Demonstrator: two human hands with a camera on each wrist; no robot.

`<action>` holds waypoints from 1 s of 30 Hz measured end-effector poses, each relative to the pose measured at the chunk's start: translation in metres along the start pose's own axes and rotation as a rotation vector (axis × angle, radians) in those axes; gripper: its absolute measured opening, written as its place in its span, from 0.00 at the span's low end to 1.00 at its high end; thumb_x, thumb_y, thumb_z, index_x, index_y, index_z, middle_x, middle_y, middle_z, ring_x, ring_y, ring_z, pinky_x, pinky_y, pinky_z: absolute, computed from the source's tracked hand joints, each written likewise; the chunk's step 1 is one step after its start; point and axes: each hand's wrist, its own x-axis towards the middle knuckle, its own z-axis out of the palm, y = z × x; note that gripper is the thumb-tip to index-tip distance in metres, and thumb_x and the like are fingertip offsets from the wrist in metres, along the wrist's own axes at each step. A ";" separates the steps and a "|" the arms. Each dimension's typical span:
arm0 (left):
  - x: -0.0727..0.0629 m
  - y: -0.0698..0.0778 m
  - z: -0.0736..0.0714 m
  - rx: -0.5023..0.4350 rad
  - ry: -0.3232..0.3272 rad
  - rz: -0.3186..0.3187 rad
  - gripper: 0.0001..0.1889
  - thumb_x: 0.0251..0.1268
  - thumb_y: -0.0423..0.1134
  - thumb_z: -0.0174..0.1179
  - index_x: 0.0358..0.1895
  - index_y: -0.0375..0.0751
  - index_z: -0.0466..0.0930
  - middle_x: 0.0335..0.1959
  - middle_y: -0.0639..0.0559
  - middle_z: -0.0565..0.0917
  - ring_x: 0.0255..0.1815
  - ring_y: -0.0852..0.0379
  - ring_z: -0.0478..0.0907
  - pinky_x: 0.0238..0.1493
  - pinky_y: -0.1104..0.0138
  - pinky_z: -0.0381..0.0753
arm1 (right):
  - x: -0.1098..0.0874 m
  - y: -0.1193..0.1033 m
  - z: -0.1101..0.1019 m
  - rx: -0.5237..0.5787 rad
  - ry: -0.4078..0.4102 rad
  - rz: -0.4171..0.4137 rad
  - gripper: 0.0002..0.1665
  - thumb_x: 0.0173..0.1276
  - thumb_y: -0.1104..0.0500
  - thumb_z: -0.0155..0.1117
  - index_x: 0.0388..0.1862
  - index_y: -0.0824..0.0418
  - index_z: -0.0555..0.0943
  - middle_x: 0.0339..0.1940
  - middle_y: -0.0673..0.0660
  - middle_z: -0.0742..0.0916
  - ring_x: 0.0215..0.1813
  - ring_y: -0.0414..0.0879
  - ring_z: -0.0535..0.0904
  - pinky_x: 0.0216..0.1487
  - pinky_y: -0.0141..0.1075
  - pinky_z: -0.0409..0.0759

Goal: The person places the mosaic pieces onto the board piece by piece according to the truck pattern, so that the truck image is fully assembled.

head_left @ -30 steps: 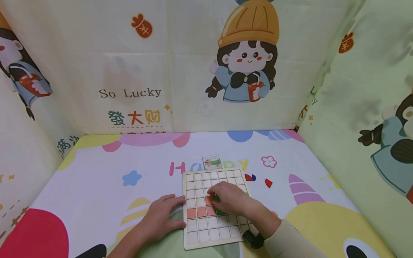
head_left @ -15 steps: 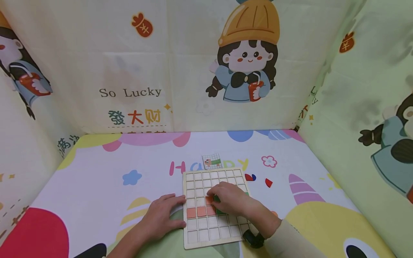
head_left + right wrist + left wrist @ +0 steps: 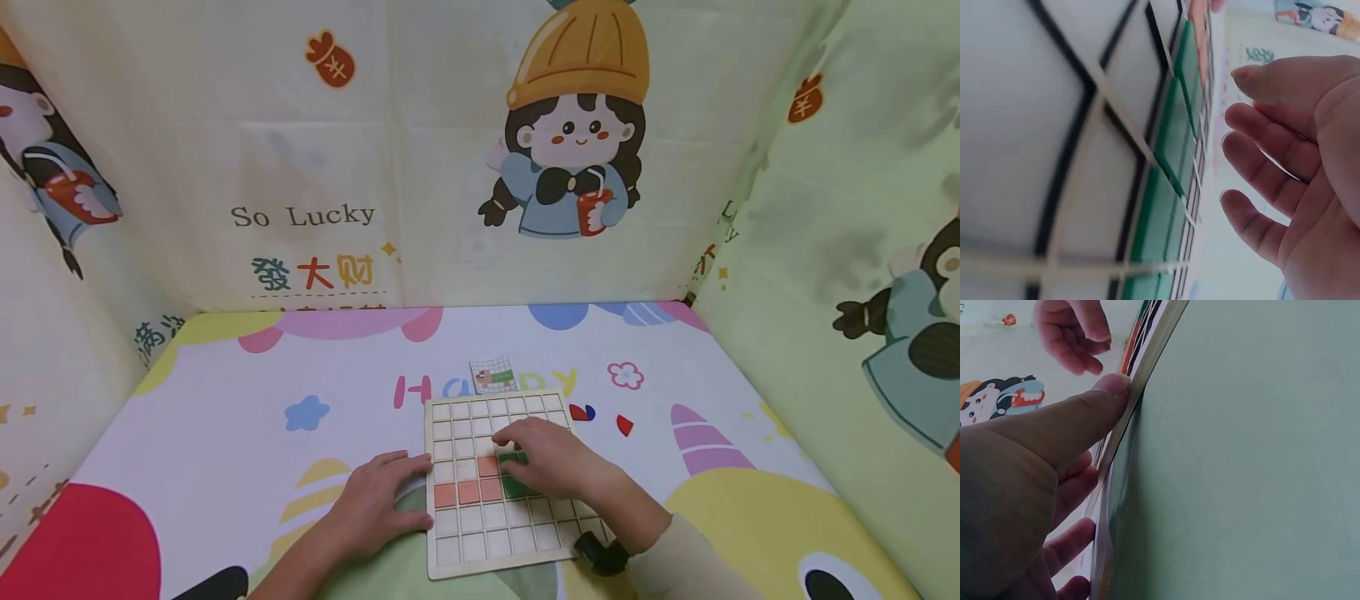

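A wooden grid board (image 3: 480,573) lies on the table in the head view. Three salmon-coloured squares (image 3: 468,492) fill cells in one row, with another salmon square (image 3: 487,466) in the row above. Green squares (image 3: 517,487) sit to their right, partly covered by my right hand (image 3: 555,458). That hand hovers over the board; the right wrist view shows its loosely bent fingers (image 3: 1250,147) holding nothing. My left hand (image 3: 371,508) rests against the board's left edge, fingers fairly straight, and in the left wrist view its thumb (image 3: 1094,403) touches the rim.
A small picture card (image 3: 493,376) with a gridded pattern lies behind the board. Beyond its right edge are a red piece (image 3: 577,412), a blue piece (image 3: 590,412) and another red piece (image 3: 625,426). A printed curtain (image 3: 435,167) stands behind the table.
My right hand has let go at the upper salmon square and drawn back to the right, uncovering that square and more green. The left hand stays at the board's edge.
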 end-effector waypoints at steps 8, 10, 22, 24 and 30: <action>-0.001 0.002 -0.001 -0.001 0.007 0.001 0.33 0.50 0.54 0.76 0.61 0.46 0.80 0.65 0.56 0.78 0.69 0.41 0.67 0.65 0.39 0.62 | -0.022 0.019 -0.011 0.045 0.028 0.061 0.24 0.66 0.58 0.69 0.61 0.60 0.79 0.53 0.52 0.84 0.49 0.47 0.79 0.53 0.46 0.79; -0.001 0.002 -0.001 0.000 0.006 0.000 0.33 0.50 0.54 0.76 0.61 0.46 0.80 0.64 0.56 0.78 0.69 0.41 0.67 0.65 0.39 0.63 | -0.029 0.024 -0.013 0.061 0.034 0.084 0.25 0.65 0.58 0.69 0.61 0.61 0.79 0.53 0.52 0.84 0.49 0.47 0.78 0.53 0.47 0.79; -0.001 0.001 0.000 0.007 0.007 0.006 0.33 0.50 0.54 0.75 0.61 0.46 0.80 0.64 0.55 0.78 0.69 0.41 0.67 0.65 0.39 0.63 | -0.070 0.049 -0.021 0.108 0.054 0.267 0.30 0.60 0.55 0.75 0.61 0.58 0.79 0.56 0.50 0.83 0.52 0.48 0.79 0.52 0.47 0.80; -0.001 0.001 -0.001 0.004 0.009 0.008 0.33 0.50 0.54 0.76 0.61 0.46 0.80 0.64 0.55 0.78 0.69 0.41 0.67 0.65 0.39 0.63 | -0.075 0.053 -0.021 0.114 0.049 0.274 0.31 0.59 0.54 0.75 0.61 0.58 0.79 0.57 0.50 0.83 0.53 0.48 0.79 0.53 0.48 0.80; 0.000 0.001 0.000 0.003 -0.007 -0.012 0.34 0.50 0.54 0.76 0.61 0.46 0.80 0.64 0.56 0.78 0.69 0.41 0.66 0.65 0.39 0.62 | -0.093 0.061 -0.023 0.110 0.025 0.302 0.35 0.56 0.49 0.78 0.62 0.56 0.79 0.58 0.49 0.83 0.53 0.48 0.79 0.53 0.48 0.80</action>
